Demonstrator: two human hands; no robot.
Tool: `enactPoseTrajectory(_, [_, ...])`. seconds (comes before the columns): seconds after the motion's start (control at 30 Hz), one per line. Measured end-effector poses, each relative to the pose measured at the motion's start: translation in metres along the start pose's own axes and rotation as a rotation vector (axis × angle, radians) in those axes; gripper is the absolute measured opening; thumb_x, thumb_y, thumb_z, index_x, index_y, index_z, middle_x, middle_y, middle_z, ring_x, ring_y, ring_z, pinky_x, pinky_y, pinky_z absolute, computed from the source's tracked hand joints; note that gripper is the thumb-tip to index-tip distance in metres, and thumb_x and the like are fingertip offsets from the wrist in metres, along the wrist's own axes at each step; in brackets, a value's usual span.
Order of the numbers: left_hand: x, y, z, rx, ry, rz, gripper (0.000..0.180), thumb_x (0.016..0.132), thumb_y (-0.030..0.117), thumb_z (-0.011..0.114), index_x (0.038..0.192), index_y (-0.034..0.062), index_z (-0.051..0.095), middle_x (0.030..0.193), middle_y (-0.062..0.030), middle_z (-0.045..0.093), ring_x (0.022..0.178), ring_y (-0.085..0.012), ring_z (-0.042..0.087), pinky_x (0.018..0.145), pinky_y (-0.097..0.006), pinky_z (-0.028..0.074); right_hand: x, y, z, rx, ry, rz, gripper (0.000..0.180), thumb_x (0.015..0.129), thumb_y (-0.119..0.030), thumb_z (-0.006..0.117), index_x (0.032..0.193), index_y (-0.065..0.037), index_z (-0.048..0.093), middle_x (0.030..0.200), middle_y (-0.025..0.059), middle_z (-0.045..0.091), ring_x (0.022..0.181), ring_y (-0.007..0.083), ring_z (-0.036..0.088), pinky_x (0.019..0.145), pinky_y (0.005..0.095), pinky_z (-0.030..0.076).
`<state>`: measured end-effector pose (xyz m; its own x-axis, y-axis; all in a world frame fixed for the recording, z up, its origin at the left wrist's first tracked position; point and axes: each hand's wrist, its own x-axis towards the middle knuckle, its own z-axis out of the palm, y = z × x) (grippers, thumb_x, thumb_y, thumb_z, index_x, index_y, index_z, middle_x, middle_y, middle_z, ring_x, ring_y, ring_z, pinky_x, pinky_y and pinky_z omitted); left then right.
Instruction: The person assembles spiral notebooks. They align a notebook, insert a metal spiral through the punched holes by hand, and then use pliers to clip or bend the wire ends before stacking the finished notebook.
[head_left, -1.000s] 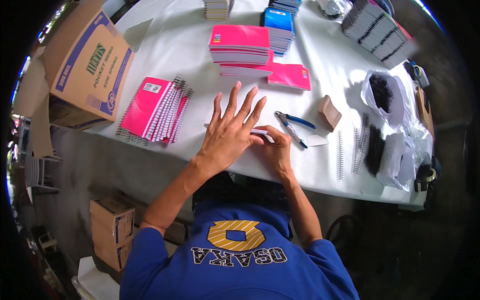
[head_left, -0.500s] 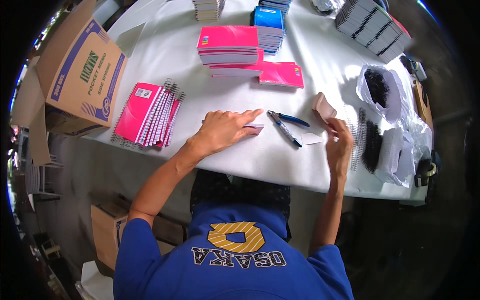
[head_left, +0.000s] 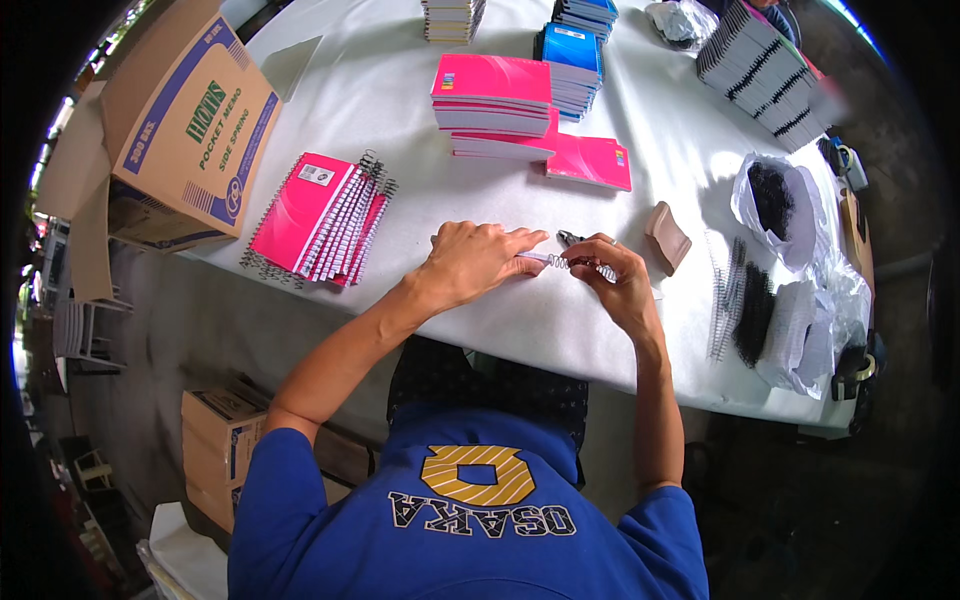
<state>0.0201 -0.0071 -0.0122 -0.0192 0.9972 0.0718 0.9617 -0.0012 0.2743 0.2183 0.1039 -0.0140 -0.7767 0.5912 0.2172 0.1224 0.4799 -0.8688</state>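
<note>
Under my left hand (head_left: pixel 470 262) is a small notebook (head_left: pixel 534 257), pressed and gripped at the table's front; most of it is hidden by the fingers. My right hand (head_left: pixel 617 288) pinches a thin spiral wire coil (head_left: pixel 560 261), which reaches to the notebook's right end. Just behind the right fingers lies a pair of pliers (head_left: pixel 568 238), largely covered by that hand. A folded tan piece (head_left: pixel 667 240) rests on the table to the right of it. To the left, a stack of pink spiral notebooks (head_left: pixel 305 215) has wire coils sticking out.
Stacks of pink notebooks (head_left: pixel 492 80) and blue notebooks (head_left: pixel 570 60) stand further back. An open cardboard box (head_left: pixel 200 130) is at the left. Loose black coils (head_left: pixel 752 315) and a plastic bag of coils (head_left: pixel 770 200) lie at the right, below a bound notebook stack (head_left: pixel 757 75).
My right hand has let go of the tan piece and moved left to the notebook, now with a wire coil in its fingers. The left hand stays on the notebook.
</note>
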Motion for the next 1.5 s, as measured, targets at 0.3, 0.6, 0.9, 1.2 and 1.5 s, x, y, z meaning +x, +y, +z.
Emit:
enactPoseTrajectory(0.3, [0.005,0.003,0.012,-0.068,0.171,0.131,0.048,0.091,0.045,0.058,0.136,0.0307,0.052,0.106,-0.0059,0.07,0.086,-0.0285,0.07,0.069,-0.044,0.057,0.004,0.001,-0.007,-0.274,-0.135,-0.152,0.027,0.083,-0.007,0.07,0.107,0.0,0.059,0.087,0.0138,0.063,0.076,0.0321,0.062,0.068,0.0395,0.05])
enactPoseTrajectory(0.6, [0.008,0.005,0.019,-0.093,0.139,0.224,0.05,0.09,0.038,0.061,0.139,0.0309,0.049,0.096,-0.0021,0.069,0.084,-0.0286,0.07,0.069,-0.046,0.056,-0.002,-0.016,-0.003,-0.471,-0.205,-0.075,0.016,0.081,0.005,0.065,0.095,0.001,0.058,0.082,0.0141,0.06,0.069,0.0291,0.059,0.064,0.0376,0.047])
enactPoseTrajectory(0.9, [0.01,0.004,0.026,-0.002,0.039,0.285,0.053,0.086,0.05,0.062,0.131,0.0218,0.056,0.086,-0.0048,0.07,0.078,-0.0264,0.07,0.057,-0.042,0.054,-0.002,0.007,-0.027,-0.352,-0.306,0.095,0.016,0.083,0.003,0.061,0.099,0.002,0.061,0.098,0.0127,0.064,0.083,0.0241,0.061,0.073,0.0336,0.049])
enactPoseTrajectory(1.2, [0.006,0.002,0.027,0.021,0.347,0.275,0.068,0.084,0.062,0.058,0.138,0.0203,0.049,0.103,-0.0072,0.069,0.08,-0.0256,0.07,0.059,-0.04,0.054,-0.008,0.099,-0.154,-0.664,-0.353,0.287,0.097,0.043,0.005,0.083,0.13,-0.011,0.044,0.127,0.0145,0.051,0.124,0.0362,0.044,0.104,0.0429,0.037])
enactPoseTrajectory(1.5, [0.012,-0.015,0.039,0.031,0.093,0.328,0.075,0.084,0.06,0.06,0.147,0.0255,0.038,0.117,-0.0094,0.063,0.088,-0.0336,0.068,0.064,-0.043,0.054,-0.012,0.12,-0.174,-0.711,-0.177,0.087,0.073,0.059,0.004,0.076,0.126,-0.011,0.052,0.121,0.0113,0.055,0.107,0.033,0.053,0.098,0.0418,0.04])
